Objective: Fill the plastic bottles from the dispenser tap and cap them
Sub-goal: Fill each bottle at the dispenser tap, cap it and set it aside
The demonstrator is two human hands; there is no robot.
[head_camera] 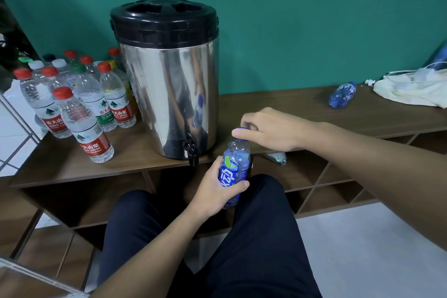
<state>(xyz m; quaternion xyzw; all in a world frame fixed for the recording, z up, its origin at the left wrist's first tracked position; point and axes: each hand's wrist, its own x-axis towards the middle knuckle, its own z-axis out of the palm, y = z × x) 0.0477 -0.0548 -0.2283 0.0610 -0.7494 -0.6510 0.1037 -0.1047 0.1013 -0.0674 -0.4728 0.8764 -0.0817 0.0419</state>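
Twisting the cap (240, 131) with the right hand (271, 129) pinched on it, left hand (215, 189) wrapped round the blue bottle (235, 172), so either opening or sealing; can't tell which.

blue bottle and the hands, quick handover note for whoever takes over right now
Left hand: grips the blue bottle round its label, upright, in front of the counter edge, just right of the tap.
Right hand: fingers pinch the blue cap on the bottle's neck; whether it is tightening or loosening cannot be told.
Dispenser: stands on the counter.
Red-capped bottles: a capped cluster stands left of the dispenser.
Second blue bottle: lies on its side, far right on the counter.
Left to do: settle this cap, then see to the lying bottle; fill levels are unclear.
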